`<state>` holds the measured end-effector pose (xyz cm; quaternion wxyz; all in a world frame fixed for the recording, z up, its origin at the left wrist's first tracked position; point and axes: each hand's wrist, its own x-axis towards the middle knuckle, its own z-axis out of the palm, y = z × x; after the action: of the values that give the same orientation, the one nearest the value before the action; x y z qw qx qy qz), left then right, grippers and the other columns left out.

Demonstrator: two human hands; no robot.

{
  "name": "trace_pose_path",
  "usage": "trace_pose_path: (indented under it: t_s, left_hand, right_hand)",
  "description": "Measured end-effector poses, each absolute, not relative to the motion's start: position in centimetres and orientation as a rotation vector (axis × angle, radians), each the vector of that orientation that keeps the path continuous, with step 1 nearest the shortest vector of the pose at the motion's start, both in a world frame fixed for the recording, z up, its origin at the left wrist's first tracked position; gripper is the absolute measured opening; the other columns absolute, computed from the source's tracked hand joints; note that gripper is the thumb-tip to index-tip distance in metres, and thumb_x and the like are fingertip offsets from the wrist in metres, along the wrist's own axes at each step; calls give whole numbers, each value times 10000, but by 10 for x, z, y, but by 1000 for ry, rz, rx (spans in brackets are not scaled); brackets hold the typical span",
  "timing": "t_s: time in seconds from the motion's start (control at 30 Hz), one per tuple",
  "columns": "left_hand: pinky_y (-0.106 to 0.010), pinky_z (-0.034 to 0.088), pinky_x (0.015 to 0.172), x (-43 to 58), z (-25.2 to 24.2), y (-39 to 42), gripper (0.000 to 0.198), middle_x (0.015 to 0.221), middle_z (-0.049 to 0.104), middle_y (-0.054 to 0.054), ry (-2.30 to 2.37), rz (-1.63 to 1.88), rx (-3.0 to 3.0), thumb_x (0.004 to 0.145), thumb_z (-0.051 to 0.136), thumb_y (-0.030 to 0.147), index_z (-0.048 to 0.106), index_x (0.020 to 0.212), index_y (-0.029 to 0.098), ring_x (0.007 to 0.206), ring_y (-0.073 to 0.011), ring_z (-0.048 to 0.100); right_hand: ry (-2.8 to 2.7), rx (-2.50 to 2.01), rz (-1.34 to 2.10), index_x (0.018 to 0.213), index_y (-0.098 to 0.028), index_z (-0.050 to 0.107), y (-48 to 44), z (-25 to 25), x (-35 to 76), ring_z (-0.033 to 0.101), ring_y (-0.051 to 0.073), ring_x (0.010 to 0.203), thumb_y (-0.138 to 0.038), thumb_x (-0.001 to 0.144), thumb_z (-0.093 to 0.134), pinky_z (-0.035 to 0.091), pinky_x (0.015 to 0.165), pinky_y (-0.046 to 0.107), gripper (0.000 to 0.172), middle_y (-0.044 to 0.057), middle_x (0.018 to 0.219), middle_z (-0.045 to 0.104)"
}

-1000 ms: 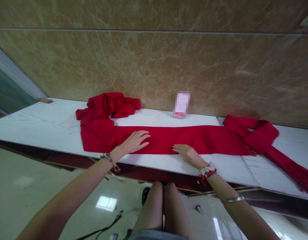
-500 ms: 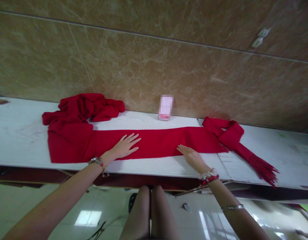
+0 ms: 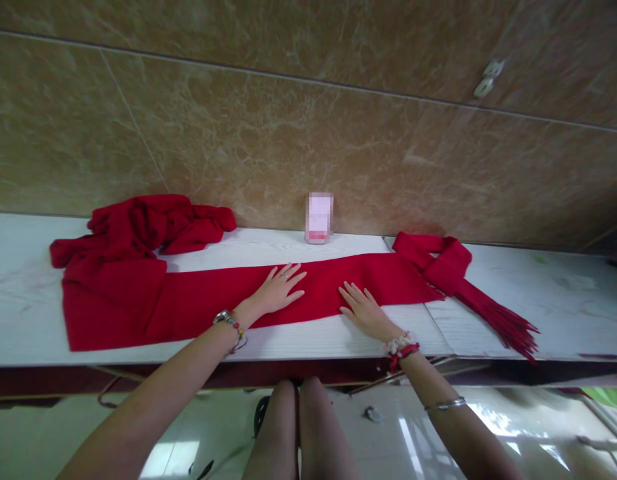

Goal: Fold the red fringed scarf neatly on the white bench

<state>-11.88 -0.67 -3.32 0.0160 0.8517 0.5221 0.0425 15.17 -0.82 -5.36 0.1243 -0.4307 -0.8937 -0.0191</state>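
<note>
A long red scarf stretches across the white tabletop, its middle flat. The left part is bunched into a loose heap, while the right end is twisted over itself, with its fringe hanging toward the front edge. Near the scarf's middle my left hand lies flat on the cloth, fingers spread. To its right, my right hand rests palm down at the scarf's lower edge, its fingers on the cloth and apart. Neither hand grips anything.
Behind the scarf, a blurred pink and white box stands against the brown marbled wall. A socket is on the wall at the upper right. My knees are below the table's front edge.
My left hand has slid right along the scarf. My right hand's fingers have spread, and the two hands are closer together. The camera view has shifted slightly.
</note>
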Motion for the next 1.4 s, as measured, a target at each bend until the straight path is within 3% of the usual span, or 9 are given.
trace_pose_path:
  t_s: [0.17,0.4,0.7,0.8,0.93,1.2,1.4]
  left_hand:
    - [-469,177,1038,-122,-38,-1,483,1441,255,-38,1465,-19,2685,889,317,434,283,1350,297,1317,-238,201]
    - [-457,177,1037,-140,-39,-3,481,1439,256,-39,1455,-15,2714,889,315,429,282,1351,300,1316,-232,209]
    - [-434,179,1044,-137,-36,-5,483,1439,260,-26,1489,-15,2702,885,319,431,282,1350,305,1316,-216,211]
    - [-452,161,1047,-136,-36,-5,495,1443,247,-33,1521,-14,2689,879,328,433,283,1352,291,1322,-229,189]
    - [-461,153,1048,-136,-38,-5,509,1444,244,-44,1538,-8,2683,872,343,435,289,1352,277,1325,-236,176]
    - [-464,159,1047,-136,-39,-4,507,1440,255,-38,1540,29,2662,864,353,442,308,1343,282,1319,-237,196]
    - [-453,157,1050,-136,-38,-3,503,1435,267,-31,1543,37,2655,861,354,433,319,1339,280,1318,-233,203]
  right_hand:
    - [-2732,-1281,-226,1306,-139,397,-22,-58,158,316,301,1263,-357,876,400,363,953,497,481,167,1367,367]
    - [-2670,-1318,-193,1333,-131,345,-22,-58,155,277,289,1284,-385,890,353,342,960,516,511,186,1381,335]
    - [-2664,-1407,-192,1284,-41,402,-7,-47,145,334,315,1251,-376,885,366,371,941,500,523,249,1342,360]
    - [-2630,-1394,-200,1334,-101,339,-3,-38,123,263,309,1286,-340,899,332,319,971,537,496,182,1400,293]
    - [-2748,-1316,-150,1331,-173,354,0,-42,109,298,294,1273,-323,904,321,320,969,544,454,104,1403,319]
    - [-2600,-1549,-342,1280,-75,427,13,-42,157,375,294,1230,-318,887,377,335,984,460,464,199,1336,397]
    - [-2694,-1371,-290,1315,-119,381,4,-52,148,336,247,1261,-330,908,301,340,985,426,465,150,1374,363]
